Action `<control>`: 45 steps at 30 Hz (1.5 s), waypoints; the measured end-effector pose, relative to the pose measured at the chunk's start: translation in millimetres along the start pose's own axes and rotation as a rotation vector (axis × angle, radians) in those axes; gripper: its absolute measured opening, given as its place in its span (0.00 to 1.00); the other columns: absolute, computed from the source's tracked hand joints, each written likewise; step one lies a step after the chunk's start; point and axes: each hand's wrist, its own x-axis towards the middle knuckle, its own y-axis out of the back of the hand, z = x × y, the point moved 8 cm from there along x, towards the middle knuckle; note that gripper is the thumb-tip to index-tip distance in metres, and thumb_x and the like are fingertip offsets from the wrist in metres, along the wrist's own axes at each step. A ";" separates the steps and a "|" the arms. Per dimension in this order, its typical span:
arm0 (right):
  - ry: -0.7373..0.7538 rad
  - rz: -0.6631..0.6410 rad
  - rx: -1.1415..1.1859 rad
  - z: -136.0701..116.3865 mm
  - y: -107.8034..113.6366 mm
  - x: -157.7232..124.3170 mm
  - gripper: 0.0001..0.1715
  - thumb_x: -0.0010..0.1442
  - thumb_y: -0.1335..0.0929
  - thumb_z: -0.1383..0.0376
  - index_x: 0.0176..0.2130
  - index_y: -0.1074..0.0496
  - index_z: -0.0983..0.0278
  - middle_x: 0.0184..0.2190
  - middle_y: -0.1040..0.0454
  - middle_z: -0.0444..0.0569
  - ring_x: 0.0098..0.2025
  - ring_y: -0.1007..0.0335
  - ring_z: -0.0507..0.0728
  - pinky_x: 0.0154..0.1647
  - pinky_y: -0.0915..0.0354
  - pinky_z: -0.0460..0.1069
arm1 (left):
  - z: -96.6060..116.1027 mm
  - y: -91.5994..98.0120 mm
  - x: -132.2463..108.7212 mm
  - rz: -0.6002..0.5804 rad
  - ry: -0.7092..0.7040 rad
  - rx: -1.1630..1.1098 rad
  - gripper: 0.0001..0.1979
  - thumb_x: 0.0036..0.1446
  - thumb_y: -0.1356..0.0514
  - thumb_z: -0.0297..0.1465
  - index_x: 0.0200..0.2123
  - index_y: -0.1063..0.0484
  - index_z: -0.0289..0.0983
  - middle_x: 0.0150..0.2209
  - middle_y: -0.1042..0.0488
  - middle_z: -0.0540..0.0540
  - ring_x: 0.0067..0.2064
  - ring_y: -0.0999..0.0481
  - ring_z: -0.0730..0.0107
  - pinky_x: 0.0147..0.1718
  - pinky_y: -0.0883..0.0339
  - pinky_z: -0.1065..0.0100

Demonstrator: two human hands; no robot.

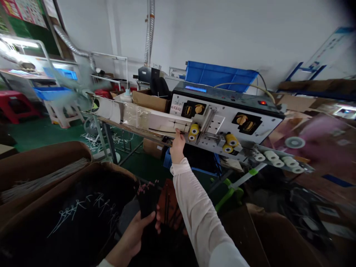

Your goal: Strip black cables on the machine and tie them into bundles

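Note:
My left hand (136,231) is low in the middle, closed around a bundle of thin black wires (147,200) with pinkish tips at the upper end. My right arm stretches forward, with my right hand (177,147) at the left side of a machine with a grey front panel (214,118). A thin black wire (162,131) lies along a white guide board (158,120), and the right fingertips are closed on it just left of the yellow rollers (194,131). The far fingers of this hand are partly hidden.
Black wires with pale ties (75,209) fill a large carton (111,168) at lower left. Below the machine sits a blue crate (217,163) with dark contents. White rollers (271,155) project at the machine's right. Behind it stands a blue bin (219,76). A fan (295,142) is farther right.

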 end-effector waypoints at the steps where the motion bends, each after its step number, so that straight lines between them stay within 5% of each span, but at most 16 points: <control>1: 0.041 0.015 -0.003 -6.2 4.4 -8.5 0.28 0.56 0.38 0.47 0.39 0.28 0.69 0.38 0.29 0.51 0.44 0.35 0.55 0.46 0.38 0.50 | 0.7 -0.5 -0.1 -0.001 -0.005 0.007 0.10 0.53 0.38 0.30 0.40 0.30 0.35 0.28 0.31 0.49 0.26 0.33 0.75 0.28 0.34 0.68; 4: 0.261 -0.081 -0.025 -33.8 24.6 -47.1 0.25 0.58 0.38 0.50 0.40 0.26 0.66 0.47 0.30 0.53 0.52 0.37 0.56 0.52 0.40 0.51 | 6.9 -0.2 -0.5 -0.001 -0.037 0.037 0.11 0.53 0.38 0.31 0.40 0.29 0.34 0.28 0.31 0.49 0.26 0.32 0.75 0.28 0.34 0.68; 7: 0.300 -0.557 -0.136 -46.1 43.9 -97.2 0.19 0.60 0.36 0.53 0.36 0.23 0.63 0.39 0.25 0.52 0.44 0.29 0.57 0.46 0.35 0.51 | 17.2 2.5 -0.3 0.011 -0.066 0.055 0.13 0.52 0.37 0.32 0.41 0.29 0.34 0.27 0.31 0.49 0.26 0.32 0.74 0.28 0.35 0.69; 10: -0.048 -1.211 -0.324 -24.7 73.7 -160.1 0.15 0.57 0.33 0.56 0.37 0.24 0.64 0.25 0.24 0.48 0.26 0.28 0.53 0.30 0.33 0.48 | 27.2 2.8 1.8 0.023 -0.091 0.052 0.12 0.50 0.36 0.32 0.39 0.28 0.34 0.27 0.30 0.50 0.26 0.31 0.74 0.28 0.34 0.69; 13: -0.437 -1.497 -0.341 -14.4 108.9 -208.2 0.17 0.55 0.31 0.56 0.41 0.29 0.65 0.25 0.24 0.47 0.23 0.28 0.52 0.24 0.35 0.45 | 28.8 -3.2 7.5 0.030 -0.084 0.070 0.12 0.48 0.34 0.33 0.34 0.28 0.33 0.25 0.29 0.49 0.26 0.29 0.72 0.28 0.33 0.69; 17: -0.485 -1.343 -0.299 -16.4 109.8 -221.2 0.13 0.57 0.32 0.57 0.36 0.37 0.63 0.26 0.25 0.44 0.23 0.29 0.51 0.25 0.35 0.45 | 15.5 -18.7 16.3 0.020 -0.038 0.092 0.12 0.43 0.32 0.34 0.30 0.27 0.33 0.25 0.26 0.48 0.25 0.27 0.72 0.28 0.33 0.71; 24: 0.082 -0.762 -0.470 -28.1 114.7 -169.3 0.08 0.55 0.32 0.60 0.30 0.32 0.62 0.40 0.33 0.49 0.40 0.33 0.54 0.39 0.35 0.48 | -12.3 -38.0 19.2 -0.018 0.044 0.061 0.16 0.43 0.31 0.33 0.36 0.27 0.34 0.30 0.22 0.45 0.30 0.23 0.66 0.32 0.29 0.66; 27: -0.083 -0.767 -0.353 -15.5 117.9 -165.9 0.10 0.56 0.33 0.59 0.38 0.31 0.60 0.40 0.31 0.47 0.37 0.33 0.53 0.36 0.34 0.48 | -17.4 -44.7 18.1 -0.072 0.079 0.073 0.16 0.46 0.33 0.33 0.37 0.28 0.33 0.33 0.22 0.40 0.34 0.21 0.58 0.36 0.27 0.59; 30: -0.259 -0.821 -0.219 -8.3 117.1 -171.0 0.31 0.56 0.32 0.60 0.57 0.42 0.52 0.33 0.31 0.42 0.26 0.36 0.50 0.25 0.36 0.45 | -16.8 -47.5 16.2 -0.082 0.089 0.095 0.16 0.47 0.34 0.32 0.39 0.29 0.32 0.32 0.21 0.39 0.35 0.21 0.57 0.38 0.27 0.58; 32: -0.282 -0.827 -0.207 -9.7 118.2 -172.0 0.36 0.55 0.32 0.60 0.60 0.46 0.50 0.31 0.32 0.41 0.22 0.40 0.47 0.19 0.40 0.43 | -15.3 -50.7 14.5 -0.106 0.089 0.101 0.17 0.48 0.34 0.31 0.42 0.30 0.33 0.33 0.22 0.40 0.36 0.21 0.57 0.38 0.28 0.58; 36: -0.264 -0.842 -0.269 -14.9 121.6 -172.6 0.27 0.55 0.32 0.62 0.54 0.36 0.54 0.34 0.30 0.44 0.21 0.39 0.46 0.17 0.38 0.42 | -14.6 -57.7 11.7 -0.166 0.083 0.120 0.18 0.48 0.34 0.31 0.44 0.30 0.33 0.34 0.23 0.41 0.37 0.21 0.58 0.39 0.28 0.58; 40: -0.190 -0.822 -0.286 -29.3 124.1 -169.4 0.28 0.54 0.31 0.61 0.54 0.37 0.55 0.37 0.30 0.45 0.22 0.36 0.46 0.17 0.35 0.43 | -8.6 -70.0 12.8 -0.239 0.038 0.190 0.18 0.47 0.33 0.32 0.42 0.31 0.34 0.29 0.27 0.47 0.31 0.23 0.64 0.35 0.29 0.62; 45: 0.072 -0.692 -0.157 -75.2 135.4 -147.5 0.35 0.57 0.33 0.55 0.60 0.46 0.53 0.54 0.35 0.49 0.31 0.31 0.49 0.27 0.29 0.46 | 36.9 -110.5 21.7 -0.341 -0.149 0.370 0.13 0.48 0.35 0.33 0.37 0.31 0.34 0.27 0.30 0.50 0.27 0.26 0.70 0.30 0.32 0.66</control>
